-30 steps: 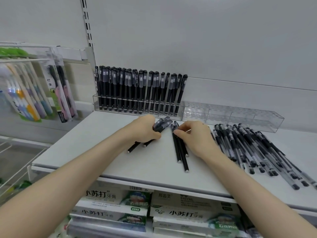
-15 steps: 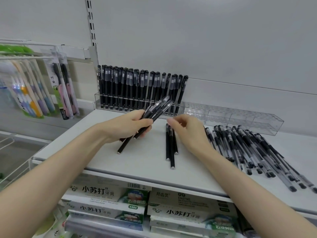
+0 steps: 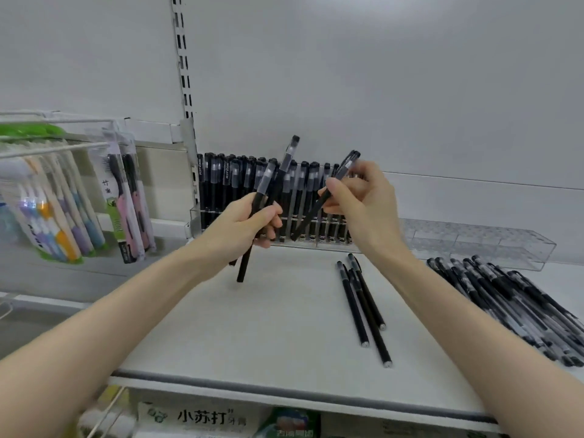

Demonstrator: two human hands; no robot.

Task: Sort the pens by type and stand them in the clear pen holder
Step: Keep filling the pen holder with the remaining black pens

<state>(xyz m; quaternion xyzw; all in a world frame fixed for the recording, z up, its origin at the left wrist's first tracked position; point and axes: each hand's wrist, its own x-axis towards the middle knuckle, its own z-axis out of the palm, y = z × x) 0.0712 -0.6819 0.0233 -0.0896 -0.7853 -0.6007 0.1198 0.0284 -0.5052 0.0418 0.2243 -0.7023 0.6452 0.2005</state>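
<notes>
The left hand [image 3: 249,222] is clenched around a small bunch of black pens [image 3: 270,197], gripping them about mid-barrel so that their clear caps fan upward and a little to the right while the plain ends hang down toward the shelf [image 3: 252,336]. The right hand [image 3: 363,197] pinches one black pen [image 3: 319,207] between thumb and fingers near its capped end; it slants from upper right down to lower left, its lower tip just beside the left hand's knuckles. Both hands are raised above the shelf, in front of the clear pen holder [image 3: 474,248], which runs along the far edge against the wall. The left part of that holder is filled with a row of black pens standing upright [image 3: 227,184], caps up, while its right part shows only rows of holes. On the shelf below the right hand, three black pens [image 3: 363,308] lie close together, nearly parallel, caps pointing far and ends pointing near. Well to the right, a large pile of clear-barrelled pens [image 3: 518,308] lies flat at a slant, reaching the right edge of the view. On the left, packs of toothbrushes [image 3: 57,197] hang from a white rail. Under the shelf's near edge sit boxes of toothpaste [image 3: 202,418] with printed lettering.
</notes>
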